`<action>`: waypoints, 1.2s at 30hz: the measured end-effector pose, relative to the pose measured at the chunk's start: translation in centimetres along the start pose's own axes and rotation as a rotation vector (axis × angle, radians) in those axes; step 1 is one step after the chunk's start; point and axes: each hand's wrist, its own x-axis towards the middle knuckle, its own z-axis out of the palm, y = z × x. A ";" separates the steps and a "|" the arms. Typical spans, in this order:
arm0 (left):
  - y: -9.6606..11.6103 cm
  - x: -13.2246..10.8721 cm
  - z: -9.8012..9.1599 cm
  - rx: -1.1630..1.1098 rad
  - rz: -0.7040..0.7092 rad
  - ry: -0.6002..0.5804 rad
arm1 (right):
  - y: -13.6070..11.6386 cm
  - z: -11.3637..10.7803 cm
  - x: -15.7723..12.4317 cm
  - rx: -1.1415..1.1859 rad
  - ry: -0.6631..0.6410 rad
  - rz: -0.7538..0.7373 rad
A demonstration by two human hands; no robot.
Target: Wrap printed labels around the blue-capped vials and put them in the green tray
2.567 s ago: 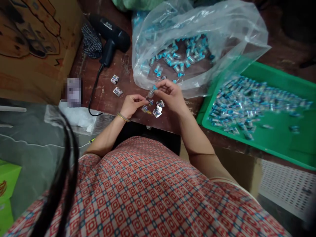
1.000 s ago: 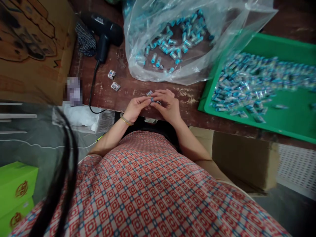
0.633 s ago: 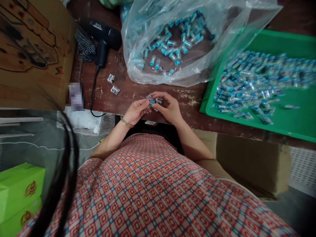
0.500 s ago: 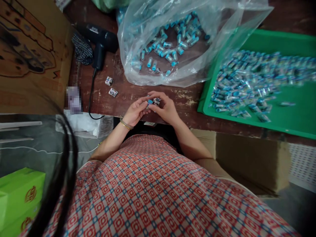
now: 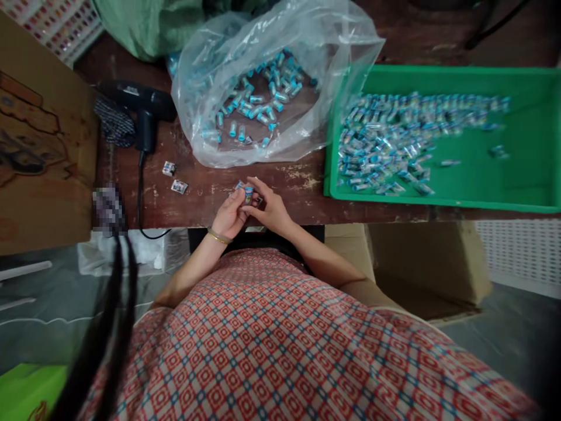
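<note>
Close to the table's front edge, my left hand [image 5: 232, 215] pinches a small blue-capped tube [image 5: 248, 195] between thumb and fingers. The tube is upright in the picture and has a printed wrapper around its body. My right hand [image 5: 272, 209] is closed about the same tube from the right, with the index finger near the cap and the thumb at the lower end. Small printed pieces [image 5: 259, 202] show among the fingers, partly hidden. Just beyond the hands lies a clear plastic bag [image 5: 205, 153] with several blue-capped tubes [image 5: 242, 133] in its mouth.
To the right a green tray [image 5: 464, 202] holds many wrapped tubes [image 5: 385, 152]. A black heat gun [image 5: 146, 111] lies at left, its cord hanging over the edge, with two small printed packs [image 5: 179, 186] nearby. A cardboard box [image 5: 48, 152] stands far left.
The view has swung right, showing more of the green tray. In my hands the tube has turned, so its cap and printed side now show between my fingers.
</note>
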 end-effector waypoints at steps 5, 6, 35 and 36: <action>-1.3 0.9 -0.5 0.092 0.025 -0.051 | -0.7 -1.5 1.1 0.141 0.003 0.043; -1.3 1.3 -0.8 0.153 0.036 -0.080 | -0.8 -3.1 1.5 0.094 0.059 0.025; 2.7 3.9 -9.1 1.439 0.559 0.294 | 4.1 1.2 6.1 -0.913 -0.200 -0.114; 2.6 4.1 -8.9 1.421 0.560 0.282 | 4.2 1.2 6.1 -0.905 -0.187 -0.110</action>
